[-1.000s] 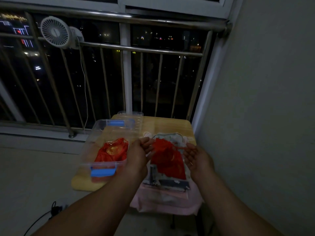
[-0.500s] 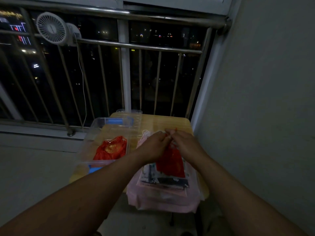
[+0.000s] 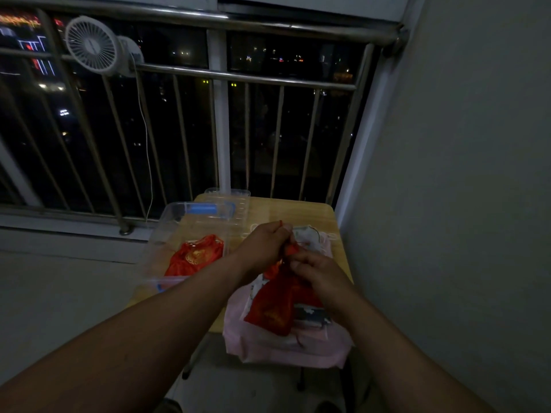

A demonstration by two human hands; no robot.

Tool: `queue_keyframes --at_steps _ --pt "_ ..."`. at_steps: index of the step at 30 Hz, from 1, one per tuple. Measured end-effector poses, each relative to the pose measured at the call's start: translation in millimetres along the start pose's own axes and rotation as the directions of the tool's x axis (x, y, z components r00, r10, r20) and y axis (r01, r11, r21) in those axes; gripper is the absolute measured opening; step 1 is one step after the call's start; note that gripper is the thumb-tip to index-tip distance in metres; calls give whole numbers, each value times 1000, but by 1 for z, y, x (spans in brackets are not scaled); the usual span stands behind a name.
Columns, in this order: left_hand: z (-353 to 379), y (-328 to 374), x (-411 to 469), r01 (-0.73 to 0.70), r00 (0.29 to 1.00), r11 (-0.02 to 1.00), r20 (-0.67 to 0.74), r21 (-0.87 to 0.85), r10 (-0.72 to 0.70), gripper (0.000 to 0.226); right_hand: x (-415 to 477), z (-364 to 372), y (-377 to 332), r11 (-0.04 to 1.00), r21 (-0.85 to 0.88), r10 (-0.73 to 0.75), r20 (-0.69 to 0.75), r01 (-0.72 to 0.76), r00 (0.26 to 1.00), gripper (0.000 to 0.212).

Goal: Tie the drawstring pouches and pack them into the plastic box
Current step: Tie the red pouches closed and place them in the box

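Your left hand [image 3: 262, 244] and right hand [image 3: 317, 268] pinch the red pouch [image 3: 275, 308] neck beside the plastic box [image 3: 167, 231].

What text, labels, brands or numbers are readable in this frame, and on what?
None can be read.
Gold emblem on the packed pouch in the plastic box: too blurred.
Gold print on the held pouch: too dark.
Neon signs outside the window: blurred glow only.
Fan: no legible marking.
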State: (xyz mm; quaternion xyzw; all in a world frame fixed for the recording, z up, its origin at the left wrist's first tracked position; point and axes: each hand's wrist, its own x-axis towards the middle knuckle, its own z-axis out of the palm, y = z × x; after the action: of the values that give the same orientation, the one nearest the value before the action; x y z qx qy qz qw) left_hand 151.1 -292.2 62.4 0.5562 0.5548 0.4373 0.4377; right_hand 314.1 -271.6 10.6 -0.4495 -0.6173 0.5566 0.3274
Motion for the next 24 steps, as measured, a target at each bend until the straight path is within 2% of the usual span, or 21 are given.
queue_keyframes --at_steps 3,5,9,10,14,16,18,19,21,22,23,24 --pt "0 -1 -2 34 999 999 3 -29 -34 36 -2 3 7 990 125 58 -7 -57 998 23" --pt "-2 -2 -3 52 999 998 4 -36 -52 37 -2 4 10 985 149 81 22 -83 996 24" --pt "-4 0 -1 81 996 992 -22 -94 -83 38 0 7 19 998 -28 65 133 -62 989 39" --pt "-5 0 0 88 995 990 -33 -106 -92 39 0 10 20 995 -87 61 151 -48 987 37" --pt "-7 3 4 110 989 979 -83 -173 -126 39 10 21 27 959 -282 15 30 -6 999 20" --pt "-10 2 5 120 984 972 -109 -203 -144 39 12 23 27 953 -303 23 -9 -24 1000 20" --pt "-12 1 4 135 978 959 -120 -248 -168 38 10 27 23 969 -246 28 11 -25 1000 24" --pt "-12 1 4 144 976 953 -119 -268 -181 38 8 29 20 974 -225 22 28 -15 999 32" --pt "-13 0 4 161 974 942 -105 -294 -199 37 7 34 18 966 -258 0 42 11 999 67" --pt "-12 0 3 168 975 938 -92 -304 -204 36 7 36 18 963 -271 3 36 7 999 77" --pt "-12 0 3 174 975 934 -80 -313 -208 36 10 37 18 962 -274 2 24 4 1000 73" --pt "-12 0 3 179 975 931 -72 -317 -212 36 11 39 18 964 -265 -6 9 8 1000 56"
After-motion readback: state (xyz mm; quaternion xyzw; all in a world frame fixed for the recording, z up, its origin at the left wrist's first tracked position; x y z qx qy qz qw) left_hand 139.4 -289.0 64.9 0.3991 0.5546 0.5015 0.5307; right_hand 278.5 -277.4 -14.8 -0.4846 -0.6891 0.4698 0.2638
